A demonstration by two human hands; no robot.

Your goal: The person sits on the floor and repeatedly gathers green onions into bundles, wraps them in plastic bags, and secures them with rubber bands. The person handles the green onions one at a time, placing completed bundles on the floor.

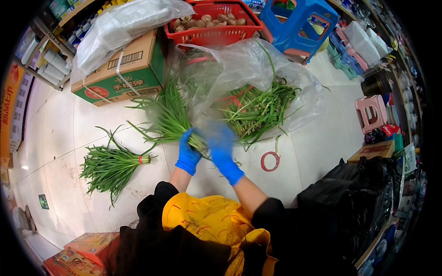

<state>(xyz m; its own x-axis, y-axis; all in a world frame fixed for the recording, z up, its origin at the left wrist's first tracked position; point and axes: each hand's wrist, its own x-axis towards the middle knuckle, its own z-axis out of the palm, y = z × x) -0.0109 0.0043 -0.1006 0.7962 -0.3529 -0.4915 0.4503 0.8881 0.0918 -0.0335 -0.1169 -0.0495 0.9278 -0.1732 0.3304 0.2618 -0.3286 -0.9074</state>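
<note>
A bunch of green garlic chives (172,119) is gripped near its pale stem ends by my left hand (188,151), in a blue glove. My right hand (222,151), gloved in blue too, is at the stem ends; its fingers are blurred, so its hold cannot be made out. On the floor to the left lies a chive bundle tied with a red band (140,159). More chives with red ties (262,110) lie on an open clear plastic bag (307,100) to the right. A roll of red tape (270,161) rests on the tiles near my right hand.
Ahead stand a cardboard carton (121,79) under clear plastic packaging (127,27), a red basket of mushrooms (214,32) and blue stools (298,26). Black plastic bags (348,196) and a pink stool (371,112) are at the right, beside shelving. Printed boxes (83,253) sit at the lower left.
</note>
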